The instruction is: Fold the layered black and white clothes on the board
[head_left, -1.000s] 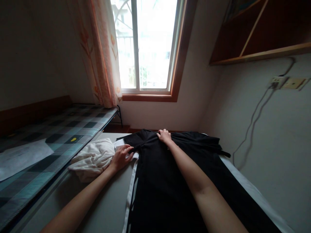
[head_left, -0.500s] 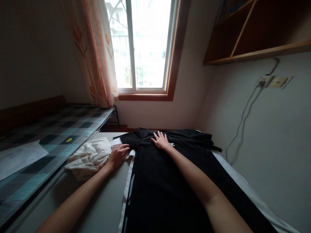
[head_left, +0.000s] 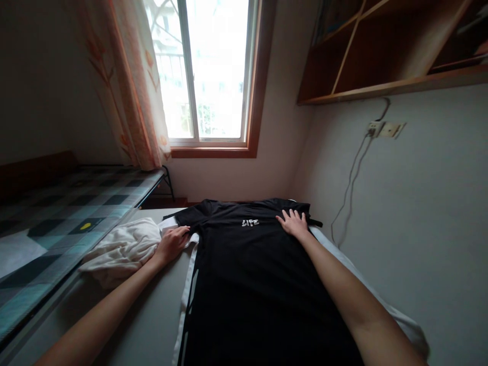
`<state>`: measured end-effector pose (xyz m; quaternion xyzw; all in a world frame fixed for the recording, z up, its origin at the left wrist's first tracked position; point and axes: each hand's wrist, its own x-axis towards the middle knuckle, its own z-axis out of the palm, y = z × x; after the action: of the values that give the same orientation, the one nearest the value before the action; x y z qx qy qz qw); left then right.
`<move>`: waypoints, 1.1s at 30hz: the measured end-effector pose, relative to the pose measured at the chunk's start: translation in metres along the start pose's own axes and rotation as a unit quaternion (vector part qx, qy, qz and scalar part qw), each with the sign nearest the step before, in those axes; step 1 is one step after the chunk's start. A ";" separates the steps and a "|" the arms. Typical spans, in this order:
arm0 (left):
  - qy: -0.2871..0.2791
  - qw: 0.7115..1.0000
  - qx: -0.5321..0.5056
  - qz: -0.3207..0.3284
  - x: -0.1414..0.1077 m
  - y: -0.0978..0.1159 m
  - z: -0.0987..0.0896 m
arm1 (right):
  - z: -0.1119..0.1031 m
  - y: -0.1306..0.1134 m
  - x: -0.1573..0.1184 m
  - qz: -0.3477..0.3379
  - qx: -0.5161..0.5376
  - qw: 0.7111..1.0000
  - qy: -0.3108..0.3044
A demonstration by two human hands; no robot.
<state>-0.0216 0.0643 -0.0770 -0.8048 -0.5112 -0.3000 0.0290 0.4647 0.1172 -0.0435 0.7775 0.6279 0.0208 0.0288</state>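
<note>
A black T-shirt (head_left: pixel 251 284) with small white lettering on its chest is spread out in front of me, its sleeves toward the window. With fingers drawn together, my left hand (head_left: pixel 173 244) grips the hem of the left sleeve; its thumb side is partly hidden. My right hand (head_left: pixel 295 223) lies flat on the shirt near the right sleeve, fingers spread. Beneath the shirt, a white cloth (head_left: pixel 185 300) shows along its left side and on the right. A crumpled cream cloth (head_left: pixel 122 249) rests just left of my left hand.
The shirt lies on a pale tabletop (head_left: pixel 152 310). Along the left runs a bed with a checked mattress (head_left: pixel 110 188), a white paper (head_left: pixel 19 251) on it. A window (head_left: pixel 217 71) and curtain (head_left: pixel 129 91) stand ahead. A wooden shelf (head_left: pixel 381 86) and cord (head_left: pixel 348 188) are on the right wall.
My right hand has slid rightward across the shirt from beside the lettering, which is now uncovered. My left hand stays at the left sleeve. The view has turned slightly right.
</note>
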 end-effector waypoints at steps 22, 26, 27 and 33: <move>0.001 1.000 0.001 -0.008 0.000 -0.009 0.008 | -0.003 -0.035 -0.046 -0.050 0.119 0.991 -0.027; -0.021 1.000 0.002 -0.016 0.000 -0.008 0.005 | 0.007 -0.043 -0.049 -0.032 0.142 0.989 -0.011; -0.024 1.000 0.005 -0.015 0.000 -0.007 0.005 | 0.009 -0.044 -0.050 -0.030 0.141 0.990 -0.001; 0.013 0.996 0.085 0.006 -0.005 0.013 -0.005 | 0.014 -0.040 -0.051 -0.029 0.144 0.989 0.019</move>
<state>-0.0146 0.0521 -0.0717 -0.7987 -0.5294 -0.2660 0.1055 0.4155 0.0752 -0.0599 0.7544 0.6470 -0.0559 -0.0954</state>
